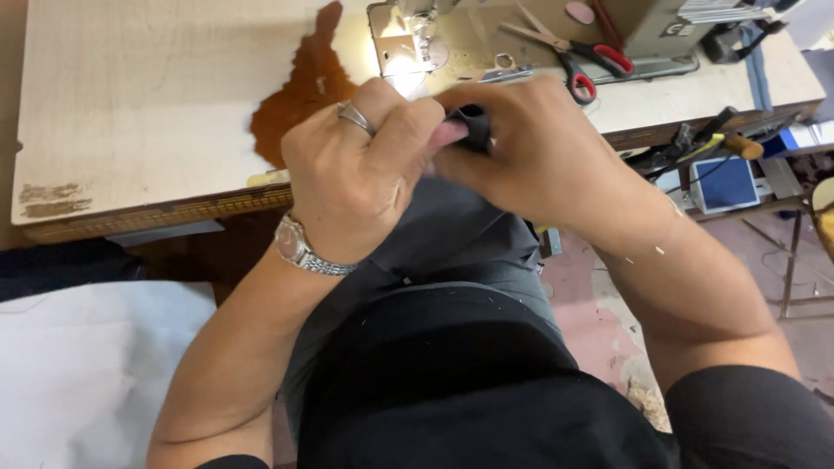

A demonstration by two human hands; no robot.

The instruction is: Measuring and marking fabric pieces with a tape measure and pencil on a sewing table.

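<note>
Head view: left hand [352, 178] and right hand [530, 152] both pinch a small black fabric piece [473, 126], crumpled, above the bench [130, 104]; red-handled scissors [582, 56] lie beyond.

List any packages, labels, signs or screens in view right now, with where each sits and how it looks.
Small box-like device: below the table's right edge, squarish blue face in a pale frame; whether it is a screen or a panel I cannot tell.
Label: small dark patch on the sewing machine body, top right.
No packages or signs.
</note>
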